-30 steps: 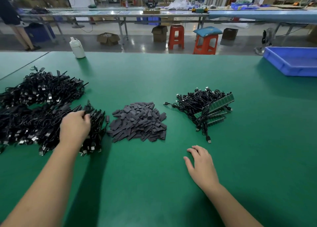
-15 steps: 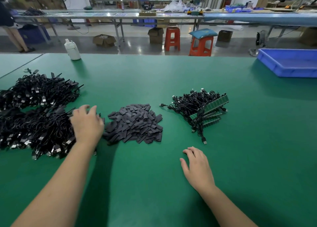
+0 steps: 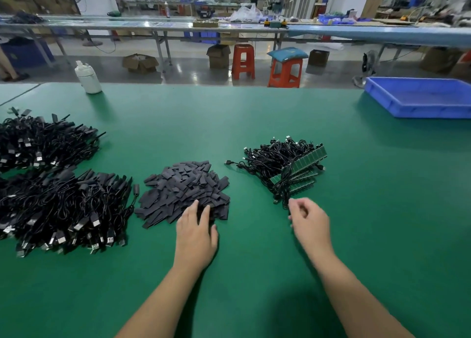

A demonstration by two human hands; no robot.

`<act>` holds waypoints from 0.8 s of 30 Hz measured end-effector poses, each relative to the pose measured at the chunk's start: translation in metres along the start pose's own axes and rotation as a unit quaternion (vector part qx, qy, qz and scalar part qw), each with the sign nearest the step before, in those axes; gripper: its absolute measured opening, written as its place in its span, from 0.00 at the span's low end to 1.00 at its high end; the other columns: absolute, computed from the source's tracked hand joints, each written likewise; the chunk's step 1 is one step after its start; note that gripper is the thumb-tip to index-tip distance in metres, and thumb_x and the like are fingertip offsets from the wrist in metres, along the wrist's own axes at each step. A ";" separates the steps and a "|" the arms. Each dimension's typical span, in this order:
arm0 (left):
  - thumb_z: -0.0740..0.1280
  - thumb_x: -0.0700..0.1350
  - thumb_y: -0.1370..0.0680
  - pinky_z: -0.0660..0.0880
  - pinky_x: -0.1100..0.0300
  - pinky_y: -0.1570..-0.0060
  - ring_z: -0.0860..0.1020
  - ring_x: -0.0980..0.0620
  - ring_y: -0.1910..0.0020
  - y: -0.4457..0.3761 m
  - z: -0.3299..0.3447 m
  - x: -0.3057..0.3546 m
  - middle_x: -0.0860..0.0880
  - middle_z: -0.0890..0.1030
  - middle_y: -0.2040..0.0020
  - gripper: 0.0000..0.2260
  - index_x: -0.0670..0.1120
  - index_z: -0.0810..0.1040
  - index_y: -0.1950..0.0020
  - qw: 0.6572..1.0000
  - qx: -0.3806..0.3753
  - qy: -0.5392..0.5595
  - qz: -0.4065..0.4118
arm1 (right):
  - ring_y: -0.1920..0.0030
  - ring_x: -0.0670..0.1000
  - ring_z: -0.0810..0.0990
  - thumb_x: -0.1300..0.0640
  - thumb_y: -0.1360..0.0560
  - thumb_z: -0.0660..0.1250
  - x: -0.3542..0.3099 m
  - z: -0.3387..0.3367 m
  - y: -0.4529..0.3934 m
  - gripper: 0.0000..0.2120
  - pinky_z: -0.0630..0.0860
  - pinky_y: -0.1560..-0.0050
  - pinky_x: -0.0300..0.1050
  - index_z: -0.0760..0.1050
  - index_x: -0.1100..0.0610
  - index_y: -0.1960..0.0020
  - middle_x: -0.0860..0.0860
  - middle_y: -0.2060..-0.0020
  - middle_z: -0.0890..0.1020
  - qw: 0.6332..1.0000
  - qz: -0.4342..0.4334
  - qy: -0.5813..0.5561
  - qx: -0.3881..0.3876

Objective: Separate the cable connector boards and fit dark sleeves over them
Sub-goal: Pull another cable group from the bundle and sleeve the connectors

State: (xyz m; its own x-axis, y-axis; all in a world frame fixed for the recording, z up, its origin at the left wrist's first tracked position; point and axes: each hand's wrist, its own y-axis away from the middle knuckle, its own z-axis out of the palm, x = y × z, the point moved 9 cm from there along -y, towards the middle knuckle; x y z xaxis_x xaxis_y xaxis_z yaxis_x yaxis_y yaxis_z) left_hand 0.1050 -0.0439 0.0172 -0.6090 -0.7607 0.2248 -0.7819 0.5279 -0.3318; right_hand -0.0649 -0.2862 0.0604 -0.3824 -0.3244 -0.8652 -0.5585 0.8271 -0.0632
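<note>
Green connector boards (image 3: pixel 304 163), still joined in strips and tangled with black cables, lie right of a dark sleeves pile (image 3: pixel 184 188) on the table (image 3: pixel 254 274). Left hand (image 3: pixel 196 232) spreads empty fingers onto the sleeves; right hand (image 3: pixel 309 219), loosely curled and empty, reaches the bundle's cable ends. Picking seems the step; next, pinch one sleeve and one strip.

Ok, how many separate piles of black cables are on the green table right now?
3. Two large piles sit at the left, a far one and a near one; a smaller bundle with green boards lies right of centre. More may lie beyond the left edge.
</note>
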 end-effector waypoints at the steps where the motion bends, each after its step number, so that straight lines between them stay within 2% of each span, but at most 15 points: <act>1: 0.68 0.47 0.24 0.68 0.44 0.35 0.69 0.39 0.33 0.000 0.001 0.001 0.38 0.71 0.31 0.22 0.43 0.74 0.32 1.000 0.002 -0.001 0.004 | 0.66 0.50 0.81 0.49 0.21 0.64 -0.002 -0.013 -0.020 0.10 0.82 0.57 0.53 0.78 0.55 0.48 0.51 0.59 0.82 0.997 0.047 -0.063 0.019; 2: 0.68 0.47 0.24 0.69 0.45 0.36 0.70 0.40 0.34 0.000 0.000 0.002 0.39 0.72 0.32 0.21 0.42 0.75 0.32 1.000 0.005 0.000 0.009 | 0.63 0.48 0.81 0.51 0.20 0.64 -0.002 -0.020 -0.041 0.12 0.83 0.53 0.52 0.75 0.54 0.39 0.52 0.54 0.82 0.986 0.099 -0.132 0.024; 4: 0.69 0.46 0.25 0.70 0.46 0.38 0.72 0.41 0.35 0.000 0.001 0.002 0.40 0.74 0.33 0.20 0.42 0.76 0.34 1.000 0.006 0.005 0.005 | 0.55 0.49 0.80 0.55 0.20 0.65 -0.004 -0.023 -0.079 0.24 0.81 0.45 0.52 0.64 0.56 0.26 0.55 0.47 0.78 0.943 0.182 -0.280 -0.002; 5: 0.69 0.46 0.25 0.70 0.46 0.38 0.72 0.42 0.36 -0.001 0.001 0.000 0.41 0.74 0.34 0.20 0.42 0.76 0.34 1.000 0.003 0.008 -0.003 | 0.52 0.50 0.80 0.56 0.20 0.66 -0.005 -0.022 -0.095 0.28 0.81 0.45 0.51 0.60 0.58 0.24 0.56 0.43 0.76 0.922 0.205 -0.329 -0.014; 7: 0.68 0.47 0.24 0.70 0.46 0.38 0.72 0.43 0.36 -0.001 0.002 -0.003 0.42 0.75 0.34 0.20 0.42 0.76 0.34 1.000 -0.003 0.008 -0.015 | 0.48 0.51 0.80 0.58 0.21 0.66 -0.004 -0.019 -0.115 0.28 0.82 0.50 0.47 0.61 0.61 0.24 0.57 0.38 0.75 0.904 0.231 -0.359 -0.026; 9: 0.68 0.48 0.24 0.70 0.46 0.38 0.72 0.43 0.36 -0.001 0.004 -0.004 0.42 0.75 0.35 0.21 0.42 0.76 0.34 1.000 -0.010 0.006 -0.018 | 0.53 0.49 0.80 0.58 0.21 0.68 0.003 -0.015 -0.127 0.25 0.80 0.57 0.43 0.67 0.61 0.27 0.56 0.42 0.77 0.910 0.240 -0.336 -0.030; 11: 0.68 0.48 0.24 0.70 0.47 0.39 0.72 0.43 0.36 -0.001 0.006 -0.004 0.42 0.75 0.35 0.21 0.43 0.76 0.34 1.000 -0.014 0.002 -0.018 | 0.60 0.47 0.78 0.56 0.23 0.70 0.009 -0.010 -0.132 0.22 0.78 0.63 0.39 0.71 0.62 0.31 0.55 0.51 0.79 0.918 0.252 -0.305 -0.033; 13: 0.68 0.48 0.24 0.70 0.47 0.39 0.72 0.43 0.36 0.000 0.006 -0.004 0.42 0.75 0.35 0.20 0.43 0.76 0.34 1.000 -0.012 0.000 -0.018 | 0.63 0.46 0.76 0.55 0.23 0.71 0.010 -0.003 -0.134 0.25 0.77 0.65 0.38 0.69 0.60 0.29 0.55 0.54 0.80 0.924 0.262 -0.275 -0.051; 15: 0.69 0.49 0.24 0.70 0.47 0.39 0.72 0.43 0.36 0.000 0.007 -0.004 0.42 0.75 0.35 0.20 0.42 0.76 0.34 1.000 -0.012 -0.001 -0.021 | 0.63 0.46 0.77 0.57 0.24 0.71 0.004 0.004 -0.136 0.32 0.77 0.66 0.38 0.61 0.59 0.24 0.57 0.50 0.80 0.931 0.248 -0.262 -0.064; 17: 0.69 0.49 0.24 0.70 0.47 0.39 0.72 0.43 0.37 0.001 0.006 -0.004 0.42 0.75 0.36 0.20 0.42 0.76 0.34 1.000 -0.013 -0.001 -0.021 | 0.63 0.46 0.77 0.60 0.23 0.70 -0.005 0.008 -0.140 0.32 0.77 0.66 0.39 0.59 0.61 0.24 0.57 0.50 0.80 0.949 0.211 -0.229 -0.057; 20: 0.68 0.49 0.24 0.70 0.47 0.40 0.72 0.43 0.37 0.001 0.006 -0.005 0.42 0.76 0.36 0.20 0.42 0.77 0.35 1.000 -0.013 -0.001 -0.019 | 0.56 0.50 0.77 0.61 0.21 0.67 -0.032 0.000 -0.153 0.23 0.76 0.58 0.42 0.66 0.63 0.28 0.54 0.49 0.78 0.979 0.129 -0.160 -0.004; 21: 0.68 0.49 0.24 0.70 0.47 0.40 0.72 0.43 0.37 0.000 0.007 -0.005 0.42 0.76 0.36 0.20 0.42 0.77 0.35 1.000 -0.013 -0.001 -0.020 | 0.55 0.50 0.77 0.61 0.21 0.65 -0.046 -0.006 -0.157 0.19 0.75 0.58 0.41 0.68 0.62 0.31 0.51 0.51 0.78 0.985 0.096 -0.141 0.013; 24: 0.68 0.49 0.24 0.70 0.48 0.39 0.72 0.43 0.36 0.000 0.008 -0.005 0.43 0.76 0.36 0.20 0.42 0.76 0.35 1.000 -0.017 -0.001 -0.020 | 0.61 0.45 0.74 0.59 0.18 0.62 -0.095 -0.026 -0.165 0.14 0.72 0.62 0.39 0.70 0.59 0.34 0.46 0.55 0.75 0.994 0.011 -0.099 0.052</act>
State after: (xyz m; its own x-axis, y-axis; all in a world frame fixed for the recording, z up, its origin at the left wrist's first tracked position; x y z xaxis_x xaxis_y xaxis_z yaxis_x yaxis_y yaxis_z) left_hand 0.1094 -0.0432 0.0092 -0.5764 -0.7823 0.2361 -0.8100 0.5089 -0.2914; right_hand 0.0447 -0.4039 0.1654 -0.2351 -0.2172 -0.9474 -0.4683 0.8794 -0.0854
